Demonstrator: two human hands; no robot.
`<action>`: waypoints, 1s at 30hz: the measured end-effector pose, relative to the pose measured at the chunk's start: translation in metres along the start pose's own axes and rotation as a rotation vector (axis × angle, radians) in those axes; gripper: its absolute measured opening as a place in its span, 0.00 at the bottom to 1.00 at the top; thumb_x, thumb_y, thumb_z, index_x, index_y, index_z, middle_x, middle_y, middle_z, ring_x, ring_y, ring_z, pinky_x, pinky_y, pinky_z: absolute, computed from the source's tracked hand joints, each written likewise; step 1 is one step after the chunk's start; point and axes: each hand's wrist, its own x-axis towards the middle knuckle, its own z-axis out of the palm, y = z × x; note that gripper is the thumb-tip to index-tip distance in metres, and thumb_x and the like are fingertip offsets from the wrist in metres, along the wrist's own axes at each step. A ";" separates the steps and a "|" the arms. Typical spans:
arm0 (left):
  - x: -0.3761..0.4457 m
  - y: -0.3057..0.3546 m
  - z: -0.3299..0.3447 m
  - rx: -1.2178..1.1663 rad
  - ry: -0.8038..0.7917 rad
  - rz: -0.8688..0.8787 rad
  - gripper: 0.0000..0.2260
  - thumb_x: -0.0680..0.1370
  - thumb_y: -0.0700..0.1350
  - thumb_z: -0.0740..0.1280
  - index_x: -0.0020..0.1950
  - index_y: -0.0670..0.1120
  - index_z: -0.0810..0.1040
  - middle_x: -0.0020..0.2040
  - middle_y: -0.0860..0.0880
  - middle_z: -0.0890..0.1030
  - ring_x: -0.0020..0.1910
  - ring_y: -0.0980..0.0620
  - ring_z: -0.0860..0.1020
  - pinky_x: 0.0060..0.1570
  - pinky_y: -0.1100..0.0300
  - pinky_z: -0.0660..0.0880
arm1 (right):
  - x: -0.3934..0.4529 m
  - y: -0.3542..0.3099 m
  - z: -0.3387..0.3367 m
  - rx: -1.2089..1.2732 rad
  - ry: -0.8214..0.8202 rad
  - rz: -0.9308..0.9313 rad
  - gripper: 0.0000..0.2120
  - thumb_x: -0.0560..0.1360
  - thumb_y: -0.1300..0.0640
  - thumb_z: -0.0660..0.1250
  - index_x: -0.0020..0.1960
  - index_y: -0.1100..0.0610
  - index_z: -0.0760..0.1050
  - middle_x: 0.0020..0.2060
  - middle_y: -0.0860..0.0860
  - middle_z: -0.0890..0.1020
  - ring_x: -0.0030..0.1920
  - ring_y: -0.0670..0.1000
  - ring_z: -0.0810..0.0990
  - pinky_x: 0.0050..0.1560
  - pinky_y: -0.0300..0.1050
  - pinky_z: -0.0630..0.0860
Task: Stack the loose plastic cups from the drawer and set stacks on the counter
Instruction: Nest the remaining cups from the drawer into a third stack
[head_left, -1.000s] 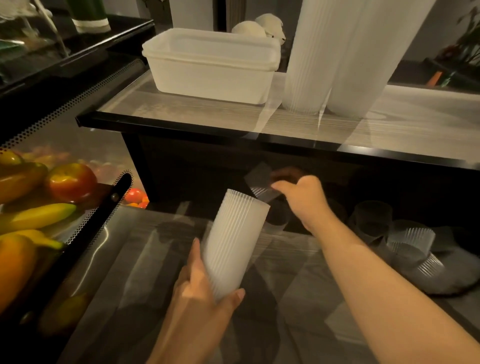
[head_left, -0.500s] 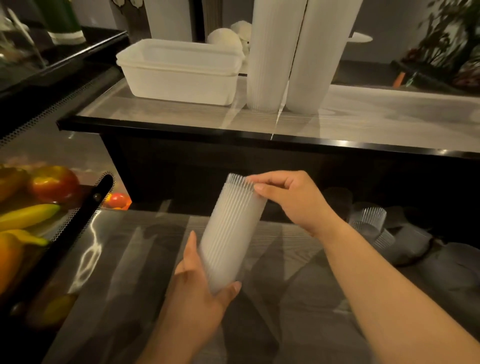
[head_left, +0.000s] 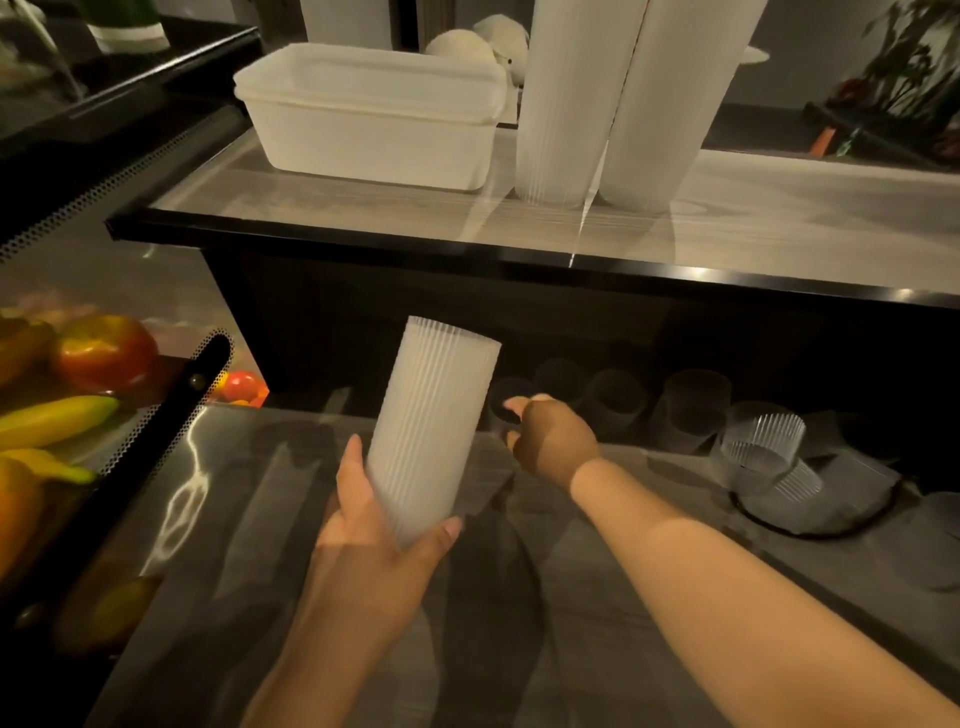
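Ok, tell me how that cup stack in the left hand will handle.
The cup stack probably weighs little: the left hand alone holds it tilted by its base. Its ribbed wall likely helps grip. Tall and narrow, it may tip once stood up.

tall cup stacks (head_left: 602, 98) cut off at top, drawer cups (head_left: 618, 402) dim in shadow
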 end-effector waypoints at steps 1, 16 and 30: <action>0.002 -0.001 0.001 0.001 0.009 0.006 0.49 0.70 0.53 0.76 0.77 0.60 0.42 0.60 0.53 0.64 0.57 0.52 0.68 0.54 0.50 0.76 | 0.005 -0.002 0.006 -0.061 -0.034 0.003 0.23 0.81 0.53 0.61 0.75 0.51 0.64 0.69 0.55 0.71 0.64 0.58 0.76 0.63 0.52 0.75; 0.008 -0.018 0.005 0.066 -0.074 -0.022 0.46 0.67 0.50 0.79 0.74 0.61 0.52 0.60 0.53 0.69 0.55 0.53 0.72 0.52 0.55 0.76 | -0.025 0.013 -0.050 1.294 0.154 0.031 0.06 0.81 0.54 0.63 0.50 0.56 0.76 0.52 0.55 0.83 0.57 0.55 0.82 0.59 0.53 0.79; -0.009 -0.008 0.007 0.152 -0.117 0.095 0.43 0.68 0.52 0.78 0.72 0.59 0.52 0.61 0.55 0.67 0.56 0.54 0.70 0.53 0.57 0.75 | -0.073 0.017 -0.097 1.257 0.139 -0.279 0.08 0.81 0.57 0.61 0.49 0.55 0.79 0.49 0.50 0.82 0.53 0.50 0.81 0.53 0.47 0.79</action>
